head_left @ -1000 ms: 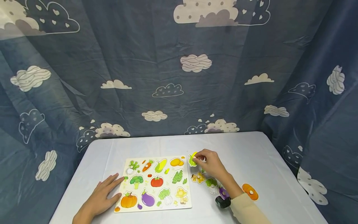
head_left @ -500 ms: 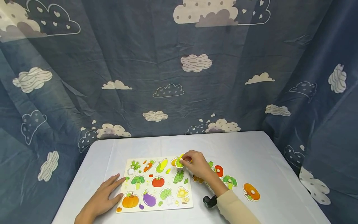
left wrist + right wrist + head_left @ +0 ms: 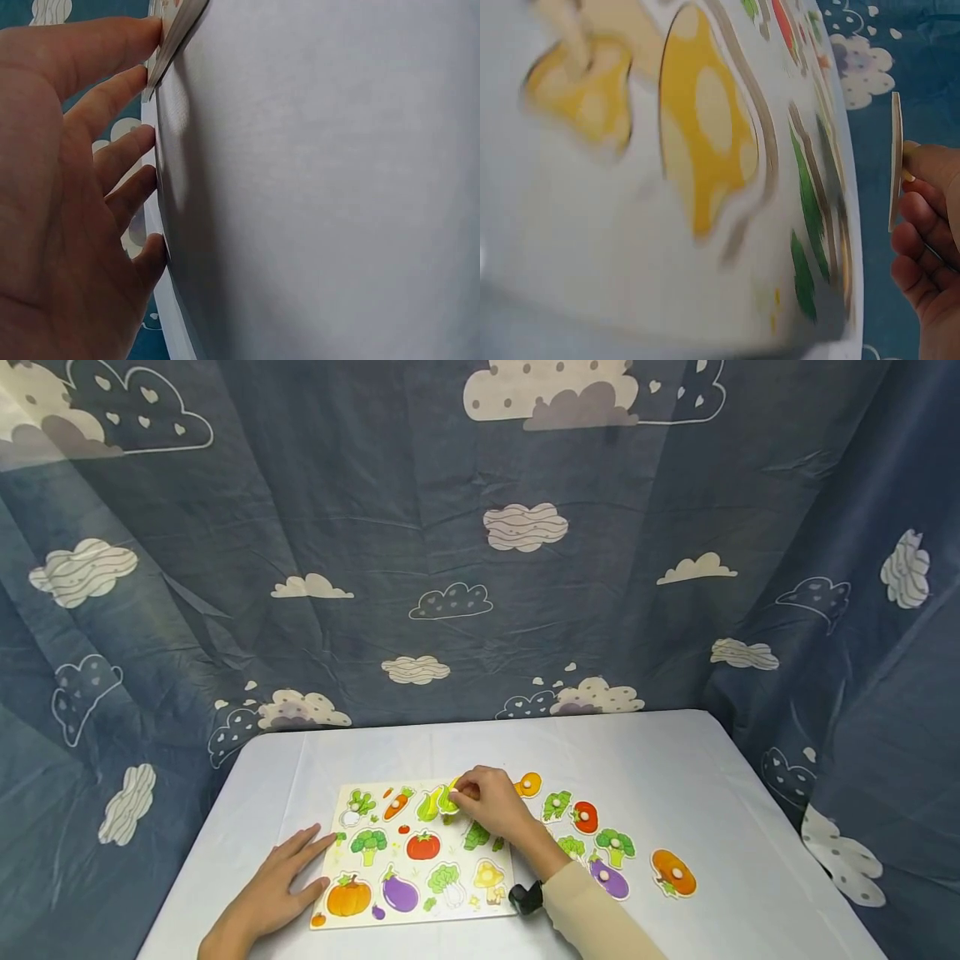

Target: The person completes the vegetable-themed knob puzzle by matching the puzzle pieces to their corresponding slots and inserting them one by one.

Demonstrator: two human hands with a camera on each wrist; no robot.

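Observation:
My left hand rests with straight, spread fingers along the left edge of a white vegetable puzzle board. In the left wrist view, thumb and fingertips of the left hand touch the board's edge and the table. My right hand pinches a corn puzzle piece by its small knob, above the board's top row. The piece is just right of the printed corn, partly covering it. In the right wrist view the held piece appears edge-on, upright, apart from the board.
Several knobbed pieces lie right of the board: a potato, a leafy green, a tomato, a broccoli, an eggplant and a pumpkin. A carrot piece sits in the board. A cloud-patterned curtain hangs behind the table.
My right hand has carried the corn piece left, from the table beside the board to over the printed corn. Loose pieces behind it came into view. The left hand stays put.

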